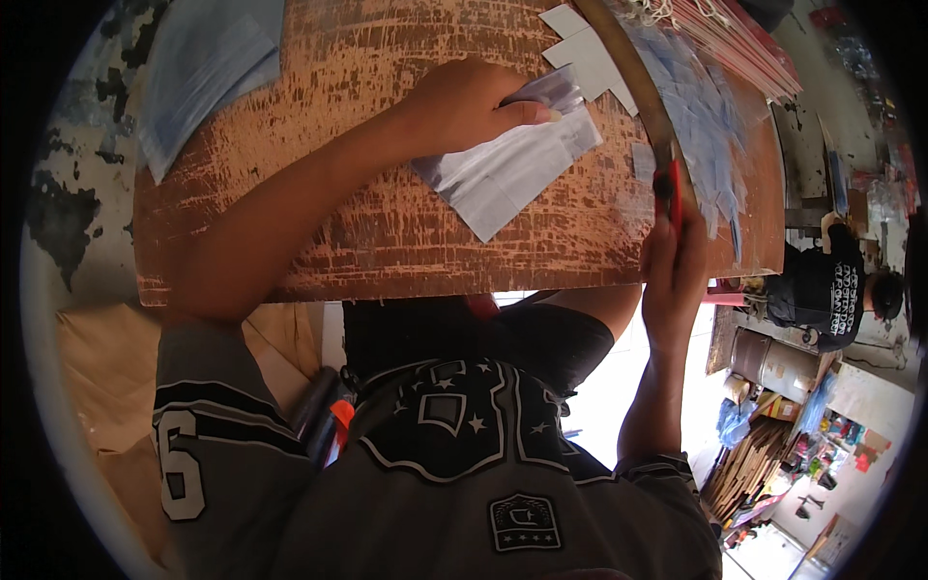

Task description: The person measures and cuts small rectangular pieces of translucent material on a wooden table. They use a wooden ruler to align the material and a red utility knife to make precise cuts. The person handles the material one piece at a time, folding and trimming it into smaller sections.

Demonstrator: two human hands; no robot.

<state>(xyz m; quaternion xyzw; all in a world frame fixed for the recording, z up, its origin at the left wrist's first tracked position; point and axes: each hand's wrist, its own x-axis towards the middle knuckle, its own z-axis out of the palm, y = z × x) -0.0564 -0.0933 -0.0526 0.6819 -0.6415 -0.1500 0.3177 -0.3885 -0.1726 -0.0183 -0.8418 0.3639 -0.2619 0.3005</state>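
My left hand point(478, 101) reaches across the worn brown tabletop. Its thumb and fingers close on the upper part of some clear plastic sheets point(512, 179), which lie flat and shiny on the wood. By the table's front edge at the right, my right hand point(674, 256) is wrapped round a red tool with a black knob point(675, 188); its working end cannot be made out. Alongside this tool runs a long brown strip point(638, 77), its lower end close to my right fingers. Whether those fingers also touch the strip is hidden.
Larger clear sheets point(208, 72) lie at the table's far left. Beyond the strip, many small plastic pieces point(701, 135) are spread near pink-red strips point(739, 39). White cut pieces point(590, 58) lie at the back. Another person point(831, 290) in black is off to the right.
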